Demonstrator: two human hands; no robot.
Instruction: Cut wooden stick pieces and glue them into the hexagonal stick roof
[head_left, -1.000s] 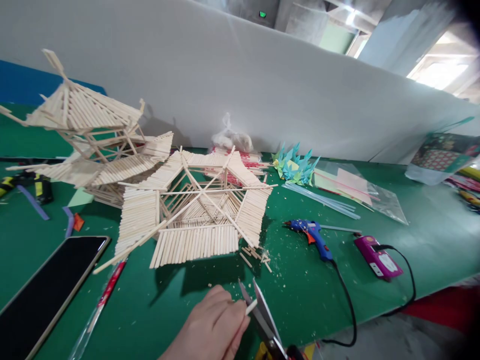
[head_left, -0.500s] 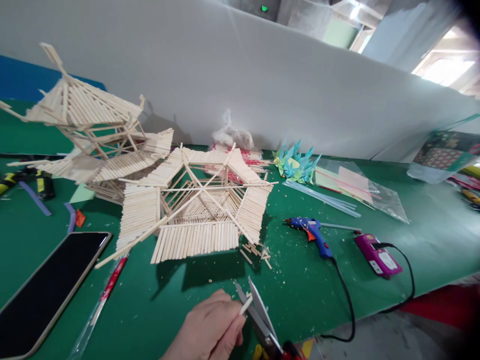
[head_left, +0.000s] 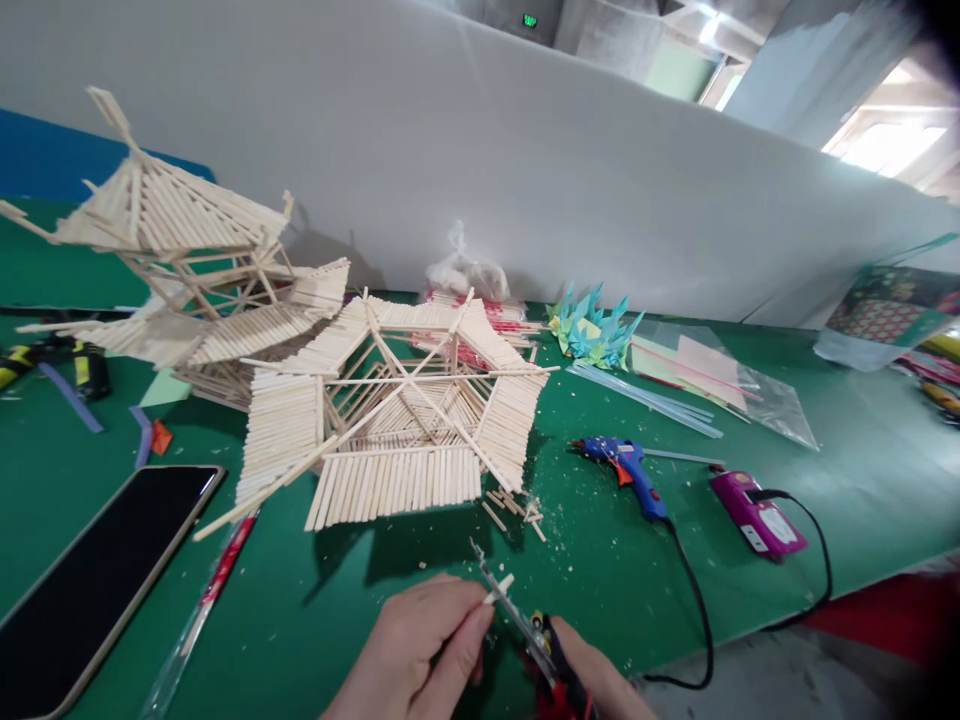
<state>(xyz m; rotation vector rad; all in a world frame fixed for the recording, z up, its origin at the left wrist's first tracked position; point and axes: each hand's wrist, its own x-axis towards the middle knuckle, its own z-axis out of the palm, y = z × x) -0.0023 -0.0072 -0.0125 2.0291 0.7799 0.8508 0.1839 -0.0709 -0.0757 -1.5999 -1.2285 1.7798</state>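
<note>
My left hand (head_left: 416, 645) pinches a short wooden stick (head_left: 501, 588) near the front of the table. The blades of a pair of scissors (head_left: 504, 600) cross that stick, close to my left fingertips. My right hand (head_left: 600, 675) is closed around the red, black and yellow scissor handles, partly cut off by the bottom edge. Just beyond both hands stands a roof-like frame of wooden sticks (head_left: 394, 487), with crossing sticks over its open centre. Several cut stick pieces (head_left: 516, 505) lie by its right front corner.
A tiered stick pagoda (head_left: 202, 215) stands at the left, behind a phone (head_left: 112, 580) and a plastic sleeve (head_left: 206, 610). To the right lie a blue glue gun (head_left: 622, 465), its cord, a purple box (head_left: 757, 515) and clear glue sticks (head_left: 645, 400). Folded blue-green paper (head_left: 592, 325) sits behind.
The scissors, open around the stick half a second ago, have turned and their blades have come together on it. My right hand has come into view at the handles.
</note>
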